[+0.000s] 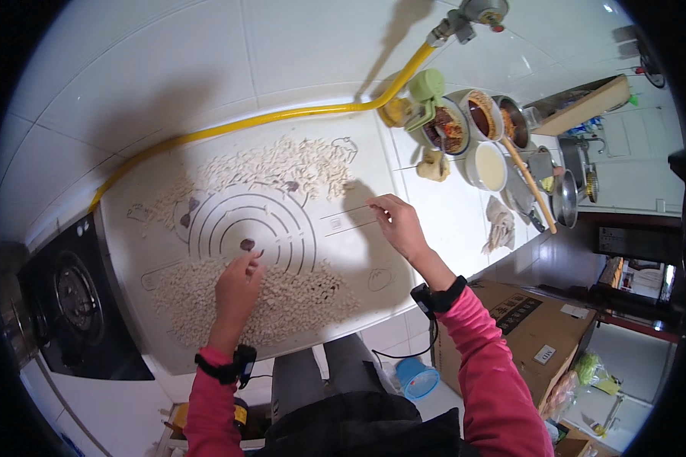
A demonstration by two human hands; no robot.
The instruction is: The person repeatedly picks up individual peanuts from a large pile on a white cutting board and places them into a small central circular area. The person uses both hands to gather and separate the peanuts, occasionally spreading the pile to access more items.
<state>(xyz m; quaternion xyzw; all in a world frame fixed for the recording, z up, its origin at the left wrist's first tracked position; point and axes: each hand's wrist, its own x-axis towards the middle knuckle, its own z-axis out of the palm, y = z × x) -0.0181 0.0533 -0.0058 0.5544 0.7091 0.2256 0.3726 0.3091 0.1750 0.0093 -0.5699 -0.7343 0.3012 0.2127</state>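
A white mat (343, 251) printed with rings lies on the counter. Small pale dough-like bits (263, 308) are heaped along its near side, and thinner, longer pale pieces (286, 163) are strewn over the far side. My left hand (240, 291) is over the near heap, its fingertips by a small dark piece; whether they grip it cannot be told. Just beyond them a dark round piece (247, 244) rests on the rings. Other dark pieces (190, 212) lie at the far left. My right hand (397, 223) hovers at the mat's right side, fingertips pinched on a tiny dark bit.
A black gas stove (80, 303) stands left. A yellow hose (263, 118) runs along the wall. Right of the mat are bowls of sauce (446, 128), a bowl of pale liquid (487, 165), a rolling pin (529, 183), a cleaver and a cloth (499, 224). Below stands a cardboard box (491, 337).
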